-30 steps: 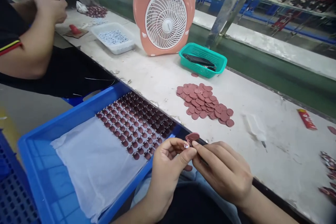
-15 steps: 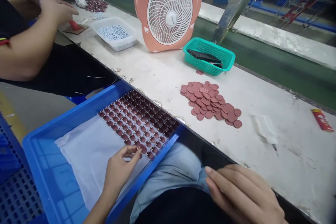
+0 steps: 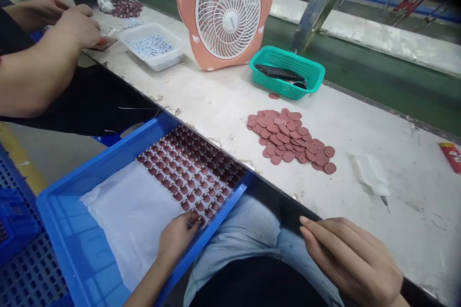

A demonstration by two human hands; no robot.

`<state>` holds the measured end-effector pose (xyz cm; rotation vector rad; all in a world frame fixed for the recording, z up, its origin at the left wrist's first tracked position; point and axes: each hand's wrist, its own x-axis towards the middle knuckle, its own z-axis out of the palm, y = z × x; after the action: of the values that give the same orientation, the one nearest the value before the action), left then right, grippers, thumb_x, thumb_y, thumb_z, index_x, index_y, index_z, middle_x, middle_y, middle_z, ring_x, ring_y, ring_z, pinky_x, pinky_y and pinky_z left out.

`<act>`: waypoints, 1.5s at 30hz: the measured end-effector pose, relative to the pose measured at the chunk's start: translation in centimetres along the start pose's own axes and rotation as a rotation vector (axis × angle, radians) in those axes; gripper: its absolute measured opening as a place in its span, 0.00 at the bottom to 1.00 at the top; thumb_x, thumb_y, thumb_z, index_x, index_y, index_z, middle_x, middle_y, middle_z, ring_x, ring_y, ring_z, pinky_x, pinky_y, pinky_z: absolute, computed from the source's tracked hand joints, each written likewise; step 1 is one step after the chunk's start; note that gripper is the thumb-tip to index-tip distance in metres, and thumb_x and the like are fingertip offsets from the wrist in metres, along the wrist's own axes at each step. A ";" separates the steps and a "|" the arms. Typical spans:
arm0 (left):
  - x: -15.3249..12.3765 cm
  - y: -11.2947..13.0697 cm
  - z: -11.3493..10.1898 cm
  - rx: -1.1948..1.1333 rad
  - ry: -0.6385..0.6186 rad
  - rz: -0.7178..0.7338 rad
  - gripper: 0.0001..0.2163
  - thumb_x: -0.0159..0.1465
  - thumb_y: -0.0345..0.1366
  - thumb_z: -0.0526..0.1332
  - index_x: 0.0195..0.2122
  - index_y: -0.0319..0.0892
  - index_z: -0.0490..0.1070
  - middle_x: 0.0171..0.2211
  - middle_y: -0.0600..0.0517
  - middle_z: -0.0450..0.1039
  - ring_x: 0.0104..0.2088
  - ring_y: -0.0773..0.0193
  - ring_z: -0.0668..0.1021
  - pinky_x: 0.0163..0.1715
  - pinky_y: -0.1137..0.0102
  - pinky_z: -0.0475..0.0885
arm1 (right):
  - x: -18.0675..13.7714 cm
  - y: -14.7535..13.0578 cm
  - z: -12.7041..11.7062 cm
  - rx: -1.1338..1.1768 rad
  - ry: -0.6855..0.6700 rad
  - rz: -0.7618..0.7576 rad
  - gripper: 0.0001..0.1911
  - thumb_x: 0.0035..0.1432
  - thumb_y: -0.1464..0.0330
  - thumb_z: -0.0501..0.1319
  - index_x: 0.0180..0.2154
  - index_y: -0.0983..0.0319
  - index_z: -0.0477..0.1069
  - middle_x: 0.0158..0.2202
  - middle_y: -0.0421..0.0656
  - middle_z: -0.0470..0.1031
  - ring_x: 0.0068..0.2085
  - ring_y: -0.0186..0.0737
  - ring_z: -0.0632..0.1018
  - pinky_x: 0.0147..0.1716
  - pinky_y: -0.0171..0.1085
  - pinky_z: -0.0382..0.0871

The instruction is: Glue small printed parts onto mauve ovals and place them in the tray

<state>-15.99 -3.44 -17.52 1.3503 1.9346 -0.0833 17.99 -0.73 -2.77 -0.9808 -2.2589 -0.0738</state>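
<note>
My left hand [image 3: 179,236] is at the near end of the rows in a blue tray [image 3: 68,230]. Its thumb and fingers pinch a small dark red rounded piece [image 3: 197,221], low over the white sheet [image 3: 133,220]. Rows of similar dark red pieces [image 3: 187,170] with small shiny tips lie on that sheet. My right hand [image 3: 355,259] hovers at the table edge, fingers pressed together; whatever may be between them is hidden. Beyond it, a pile of flat reddish-brown discs [image 3: 288,136], some with small holes, lies on the table.
A white needle-tipped bottle [image 3: 372,175] and a red packet [image 3: 450,156] lie at right. Behind the discs stand a green basket [image 3: 317,79] holding a black object and an orange fan [image 3: 230,19]. A white tray of small pieces [image 3: 153,45] stands near another person's hands [image 3: 74,21].
My left hand has moved down and slightly right with the dark red piece, closer to the sheet. My right hand has shifted a little right. The camera view has moved slightly.
</note>
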 end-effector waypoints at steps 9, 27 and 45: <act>0.2 0.3 0.3 0.038 -0.016 0.000 0.13 0.66 0.44 0.57 0.41 0.51 0.80 0.42 0.49 0.86 0.42 0.51 0.84 0.36 0.65 0.71 | -1.3 1.3 -0.5 -0.072 0.026 0.081 0.11 0.59 0.81 0.68 0.42 0.64 0.76 0.30 0.42 0.81 0.26 0.36 0.79 0.29 0.36 0.73; -0.5 15.2 -6.3 -0.140 0.837 0.818 0.11 0.69 0.41 0.60 0.44 0.48 0.81 0.45 0.44 0.82 0.49 0.48 0.78 0.58 0.55 0.66 | -0.4 16.3 -6.5 -0.260 -0.339 1.087 0.27 0.58 0.45 0.63 0.42 0.62 0.78 0.34 0.50 0.82 0.35 0.53 0.81 0.31 0.42 0.66; 0.2 23.3 -8.0 -0.238 0.463 0.815 0.08 0.68 0.37 0.59 0.41 0.49 0.79 0.40 0.50 0.82 0.46 0.52 0.79 0.49 0.60 0.70 | -0.5 10.7 -4.2 1.173 0.335 1.360 0.18 0.50 0.53 0.67 0.34 0.57 0.65 0.33 0.43 0.78 0.35 0.40 0.82 0.30 0.33 0.79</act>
<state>-1.13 10.58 -3.71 1.9930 1.5094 0.8877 27.75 5.38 -1.93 -1.3470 -0.6498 1.3421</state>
